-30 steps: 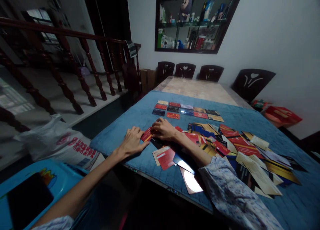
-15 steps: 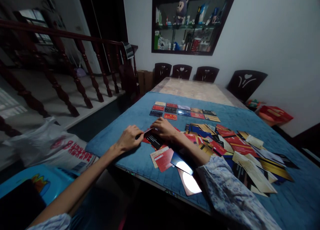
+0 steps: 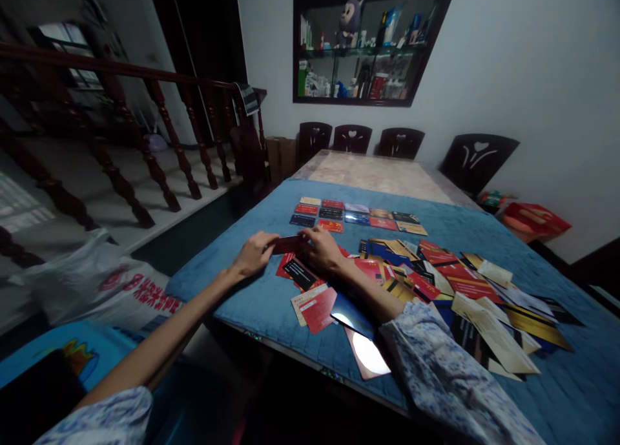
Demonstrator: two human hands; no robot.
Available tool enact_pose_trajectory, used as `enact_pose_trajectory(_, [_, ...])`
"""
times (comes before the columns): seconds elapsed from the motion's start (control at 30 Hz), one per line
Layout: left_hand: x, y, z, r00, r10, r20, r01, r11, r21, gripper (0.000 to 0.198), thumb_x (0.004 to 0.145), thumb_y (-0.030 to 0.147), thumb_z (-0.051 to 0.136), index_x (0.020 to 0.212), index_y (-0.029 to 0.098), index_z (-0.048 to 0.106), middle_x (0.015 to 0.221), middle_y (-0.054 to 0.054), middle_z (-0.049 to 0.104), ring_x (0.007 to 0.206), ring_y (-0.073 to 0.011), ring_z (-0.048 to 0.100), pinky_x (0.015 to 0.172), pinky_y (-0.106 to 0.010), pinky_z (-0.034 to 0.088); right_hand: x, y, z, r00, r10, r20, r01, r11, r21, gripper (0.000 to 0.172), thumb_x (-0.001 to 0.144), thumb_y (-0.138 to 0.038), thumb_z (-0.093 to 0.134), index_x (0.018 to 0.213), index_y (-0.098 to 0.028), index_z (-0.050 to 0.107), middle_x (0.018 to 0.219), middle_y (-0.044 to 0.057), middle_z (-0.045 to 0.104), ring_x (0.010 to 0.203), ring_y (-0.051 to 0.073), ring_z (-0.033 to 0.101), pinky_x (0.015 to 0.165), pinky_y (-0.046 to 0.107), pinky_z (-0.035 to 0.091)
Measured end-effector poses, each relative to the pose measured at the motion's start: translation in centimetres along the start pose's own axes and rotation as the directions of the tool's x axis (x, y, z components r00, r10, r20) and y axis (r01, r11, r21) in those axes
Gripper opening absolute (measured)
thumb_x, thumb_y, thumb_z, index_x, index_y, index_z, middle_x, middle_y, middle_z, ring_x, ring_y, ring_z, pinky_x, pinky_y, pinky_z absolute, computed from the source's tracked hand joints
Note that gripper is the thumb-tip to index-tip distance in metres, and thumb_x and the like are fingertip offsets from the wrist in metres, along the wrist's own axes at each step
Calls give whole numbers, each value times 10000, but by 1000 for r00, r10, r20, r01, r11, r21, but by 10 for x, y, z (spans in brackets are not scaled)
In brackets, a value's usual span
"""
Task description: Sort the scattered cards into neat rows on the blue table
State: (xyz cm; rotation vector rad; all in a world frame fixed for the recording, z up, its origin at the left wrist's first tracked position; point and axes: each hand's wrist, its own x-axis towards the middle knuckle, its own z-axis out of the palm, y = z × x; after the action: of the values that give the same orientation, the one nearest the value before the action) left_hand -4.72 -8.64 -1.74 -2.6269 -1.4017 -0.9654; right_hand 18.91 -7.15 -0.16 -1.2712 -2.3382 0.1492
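Observation:
Between my two hands a dark red card (image 3: 287,245) is held up on edge above the blue cloth. My left hand (image 3: 254,254) pinches its left end, and my right hand (image 3: 320,246) pinches its right end. Just below them lie a black card with white print (image 3: 299,274) and some red cards. Nearer the table edge are a pink-red card (image 3: 318,309), a dark blue card (image 3: 352,317) and a card with a bright glare (image 3: 369,356). Beyond my hands, rows of cards (image 3: 357,218) lie flat.
A large loose pile of cards and envelopes (image 3: 450,283) spreads to the right of my right forearm. Dark chairs (image 3: 352,139) stand behind the table. White plastic bags (image 3: 116,280) and a blue stool (image 3: 92,351) are at the lower left.
Both hands have risen slightly, and the card between them now shows its dark red face upright. The black card beneath is more exposed.

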Motion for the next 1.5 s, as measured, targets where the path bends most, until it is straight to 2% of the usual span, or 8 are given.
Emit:
enact_pose_trajectory(0.2, [-3,-2,10,996,-71,-45,69,997,-35,367,891,141,518,1240,149,629,1140,-97,720,1017,-227,657,974,-403,531,1,0,3,999,-28,27,30,996,-79,430,928,-247,588,1358,-222,574,1098,115,692,1040,243,609,899,329,439])
enact_pose_trajectory(0.37, [-6,0,12,998,-59,-5,59,998,-15,453,867,109,523,1312,175,578,1186,-88,697,1056,-227,642,998,-409,523,-2,-2,-1,998,-28,60,34,993,-113,453,924,-261,581,1374,-223,559,1158,127,699,1102,266,588,923,358,423])
enact_pose_trajectory(0.57, [-5,-4,17,998,-59,24,59,998,14,483,878,143,551,1360,169,546,1235,-111,688,1059,-249,637,1005,-445,511,-2,-3,-3,993,-44,112,55,993,-104,536,906,-246,562,1436,-192,497,1334,127,648,1197,287,518,972,418,402])
enact_pose_trajectory(0.9, [-5,-10,19,993,-118,11,118,993,-16,477,878,178,592,1352,145,550,1133,-113,694,1009,-241,650,960,-419,531,-1,-4,-7,989,-54,139,74,987,-145,587,901,-230,528,1479,-156,458,1333,151,627,1214,294,467,963,439,401])
enact_pose_trajectory(1.0, [-4,-11,20,995,-100,3,100,994,-42,503,860,193,616,1356,150,544,1135,-110,688,1005,-238,650,951,-413,537,0,-3,-9,988,-60,142,82,985,-155,603,893,-263,562,1478,-157,461,1324,158,622,1209,296,464,967,437,402])
enact_pose_trajectory(1.23, [6,-5,14,997,-45,67,47,999,-22,615,822,208,645,1415,149,492,1246,-137,649,1118,-275,605,1011,-464,506,2,-2,-17,986,-28,164,60,980,-192,612,898,-282,562,1484,-147,452,1315,160,614,1201,305,463,964,441,409])
enact_pose_trajectory(1.5, [24,-3,6,989,-26,147,31,999,-32,551,835,195,628,1377,167,536,1229,-123,658,1090,-277,610,991,-458,509,5,1,-29,983,-4,184,43,977,-210,574,881,-341,609,1434,-218,514,1375,161,546,1241,325,411,944,467,431])
